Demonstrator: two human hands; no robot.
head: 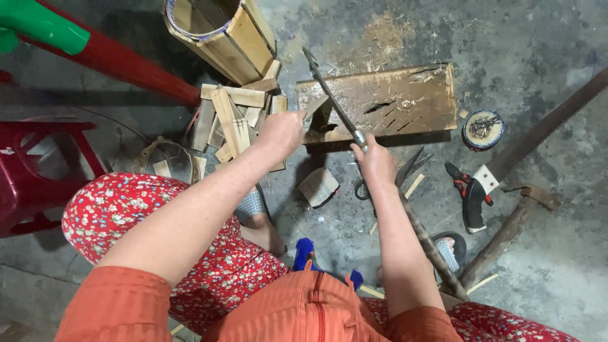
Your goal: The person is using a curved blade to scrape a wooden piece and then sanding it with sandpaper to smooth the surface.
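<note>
Bamboo slat (315, 109) stands on edge on the scarred wooden chopping block (405, 98), pinched at its top by the left hand (280, 133), fingers closed narrow around it. Right hand (375, 159) is wrapped tight on the handle of a long cleaver-like knife (329, 95), blade angled up and away over the block's near left corner, close to the slat; whether the edge touches the wood I cannot tell.

Slat looks light, stiff and dry, likely to split along the grain and leave sharp splinters; best held high and by the flat faces, fingers well off the blade line. Knife looks heavy at the blade, so the grip belongs low on the handle.

Just left of the block: heap of cut bamboo pieces (231, 117), and above it a bucket-like hoop of bamboo staves (221, 31). Under the block, a small wood offcut (318, 186) and scissors (405, 172). To the right, a round tin of nails (482, 128), a handsaw (506, 161) with black and red grip, a rusty hatchet (513, 228). Red plastic stool (31, 171) at far left. Bare concrete floor (557, 38), strewn with shavings
</note>
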